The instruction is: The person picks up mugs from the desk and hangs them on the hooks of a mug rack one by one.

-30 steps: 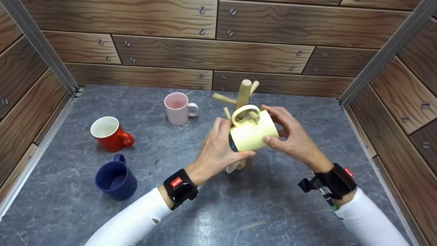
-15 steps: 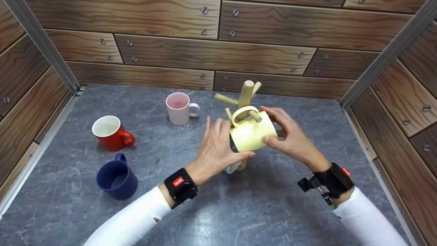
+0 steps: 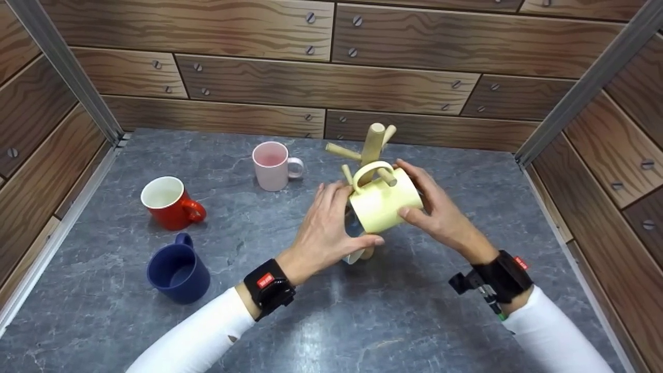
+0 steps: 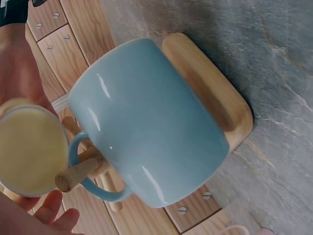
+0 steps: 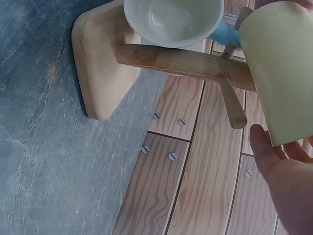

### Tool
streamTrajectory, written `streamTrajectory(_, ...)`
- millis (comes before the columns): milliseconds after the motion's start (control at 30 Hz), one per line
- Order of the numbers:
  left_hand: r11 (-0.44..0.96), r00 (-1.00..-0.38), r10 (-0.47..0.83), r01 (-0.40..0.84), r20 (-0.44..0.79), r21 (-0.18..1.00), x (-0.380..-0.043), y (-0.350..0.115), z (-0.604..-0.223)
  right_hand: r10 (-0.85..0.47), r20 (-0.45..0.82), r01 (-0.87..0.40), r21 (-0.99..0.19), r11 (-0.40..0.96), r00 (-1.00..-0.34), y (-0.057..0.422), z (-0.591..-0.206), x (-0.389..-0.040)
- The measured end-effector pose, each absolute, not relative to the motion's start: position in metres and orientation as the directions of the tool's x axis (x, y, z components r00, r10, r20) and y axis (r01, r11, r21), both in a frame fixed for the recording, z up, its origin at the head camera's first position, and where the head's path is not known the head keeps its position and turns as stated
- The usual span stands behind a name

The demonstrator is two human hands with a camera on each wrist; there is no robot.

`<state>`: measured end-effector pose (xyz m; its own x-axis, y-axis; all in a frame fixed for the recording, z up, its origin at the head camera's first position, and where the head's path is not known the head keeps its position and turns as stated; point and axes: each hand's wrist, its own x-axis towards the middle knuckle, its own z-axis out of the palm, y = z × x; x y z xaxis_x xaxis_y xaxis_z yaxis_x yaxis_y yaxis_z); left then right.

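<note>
A pale yellow mug [image 3: 386, 199] lies tilted on its side at the wooden mug tree [image 3: 372, 145]. Its handle loops round an upper peg [image 3: 387, 177]. My right hand [image 3: 443, 215] grips the mug's base end, thumb on the near side. At the rim end my left hand [image 3: 323, 230] has its fingers and thumb spread; in the left wrist view its fingertips [image 4: 51, 210] are close to the rim, and contact is unclear. A light blue mug [image 4: 146, 122] hangs by its handle from a lower peg; in the head view it is mostly hidden.
A pink mug [image 3: 271, 168] stands upright left of the mug tree. Farther left stand a red mug [image 3: 170, 207] with a white inside and a dark blue mug [image 3: 178, 274]. Wood-patterned walls [image 3: 248, 83] enclose the grey marbled table [image 3: 331, 331].
My left hand has shifted slightly down and away from the yellow mug's rim. The right hand keeps its grip, and the mug stays at the peg.
</note>
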<state>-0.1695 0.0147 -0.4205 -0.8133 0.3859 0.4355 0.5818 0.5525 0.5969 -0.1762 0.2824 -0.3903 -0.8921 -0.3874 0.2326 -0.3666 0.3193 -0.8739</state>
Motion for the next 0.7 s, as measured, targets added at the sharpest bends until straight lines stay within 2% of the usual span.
streamTrajectory(267, 0.496, -0.809, 0.397, 0.586, 0.434, 0.641, -0.173, 0.005, -0.426, -0.372, 0.25, -0.376, -0.87, 0.318, -0.894, 0.281, -0.392, -0.176)
streamTrajectory(500, 0.464, -0.874, 0.349, 0.474, 0.337, 0.748, -0.177, -0.012, -0.42, -0.369, 0.226, -0.355, -0.875, 0.329, -0.901, 0.285, -0.389, -0.175)
streamTrajectory(700, 0.423, -0.895, 0.257, 0.443, 0.364, 0.79, -0.191, -0.024, -0.405, -0.324, 0.313, -0.389, -0.899, 0.202, -0.893, 0.29, -0.379, -0.178)
